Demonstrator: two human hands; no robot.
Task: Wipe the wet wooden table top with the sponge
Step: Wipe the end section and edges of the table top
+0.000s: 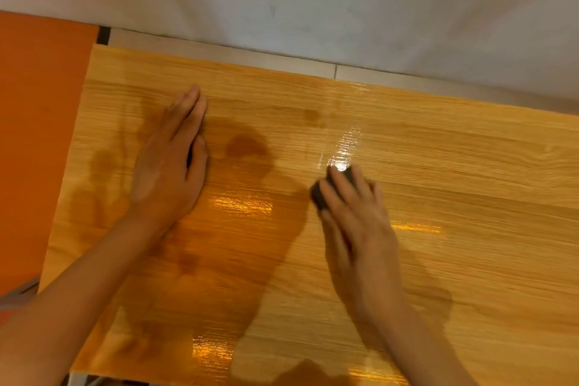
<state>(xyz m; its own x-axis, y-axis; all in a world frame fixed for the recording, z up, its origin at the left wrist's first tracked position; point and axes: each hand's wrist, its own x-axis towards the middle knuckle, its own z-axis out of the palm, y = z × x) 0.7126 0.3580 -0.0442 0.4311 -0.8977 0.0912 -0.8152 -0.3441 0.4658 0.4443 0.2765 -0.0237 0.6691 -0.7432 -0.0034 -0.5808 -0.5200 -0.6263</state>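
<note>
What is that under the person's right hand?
A dark sponge pressed on the wet wooden table top by the right hand. Only its far edge shows; the fingers cover the rest.

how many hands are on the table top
2: the left hand rests flat on the table top at left; the right hand presses the dark sponge near the middle.

Dark sponge [320,195] on glossy wet table top [470,197]
</note>
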